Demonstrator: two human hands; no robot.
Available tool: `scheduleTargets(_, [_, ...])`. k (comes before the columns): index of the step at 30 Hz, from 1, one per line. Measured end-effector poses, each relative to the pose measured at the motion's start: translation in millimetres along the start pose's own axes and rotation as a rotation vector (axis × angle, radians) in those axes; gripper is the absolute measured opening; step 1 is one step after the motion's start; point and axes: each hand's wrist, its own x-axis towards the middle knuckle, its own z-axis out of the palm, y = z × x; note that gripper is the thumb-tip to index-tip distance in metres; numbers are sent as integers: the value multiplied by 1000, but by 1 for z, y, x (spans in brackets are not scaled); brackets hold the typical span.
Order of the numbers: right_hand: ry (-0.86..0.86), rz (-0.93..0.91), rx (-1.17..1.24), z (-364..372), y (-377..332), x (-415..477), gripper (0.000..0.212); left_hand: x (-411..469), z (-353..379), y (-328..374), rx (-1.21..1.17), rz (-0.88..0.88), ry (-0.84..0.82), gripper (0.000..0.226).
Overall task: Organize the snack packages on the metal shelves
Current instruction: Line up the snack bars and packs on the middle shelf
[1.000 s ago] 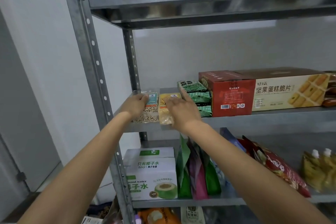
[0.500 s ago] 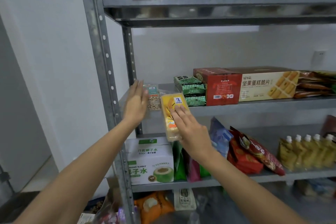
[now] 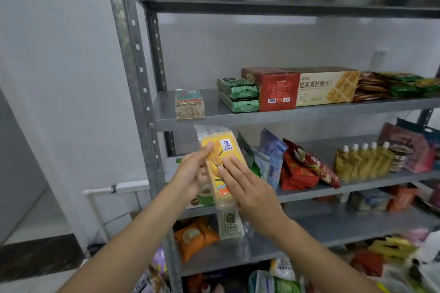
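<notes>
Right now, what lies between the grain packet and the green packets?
Only bare metal shelf separates the grain packet from the green packets, head view.

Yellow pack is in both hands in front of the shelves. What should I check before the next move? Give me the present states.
1. Left grip holds the yellow pack by its left edge: ok.
2. Right grip has its fingers flat on the pack's front: ok.
3. Pack's label faces the camera: ok.
4. Gap on the middle shelf between the grain pack and the green packs is free: ok.
5. Gap wide enough for the pack: cannot tell.
</notes>
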Motion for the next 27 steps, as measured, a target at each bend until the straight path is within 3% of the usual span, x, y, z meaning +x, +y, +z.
scheduleTargets(2, [-175, 95, 104, -9, -9, -8, 98, -7, -2, -3, 26, 49, 3, 57])
scheduleTargets(4, [-324, 368, 381, -18, -19, -15, 127, -12, -5, -4, 112, 112, -11, 53])
scheduleTargets(7, [-332, 987, 1036, -24, -27, -19, 132, -22, -7, -5, 145, 148, -41, 44])
scheduleTargets(9, [-364, 1170, 1347, -26, -25, -19, 126, -28, -6, -4, 127, 147, -66, 40])
scheduleTargets(12, [-378, 1204, 1498, -25, -27, -18, 102, -33, -4, -2, 134, 163, -90, 40])
scheduleTargets(16, [-250, 1210, 1465, -26, -29, -12, 76, -34, -7, 0, 54, 142, -138, 53])
scheduleTargets(20, [-199, 1203, 1432, -21, -29, -8, 74, -36, -13, -2, 3, 102, -218, 62])
scheduleTargets(27, [-261, 1151, 1406, -14, -15, 6, 73, -31, -6, -7, 30, 128, -65, 52])
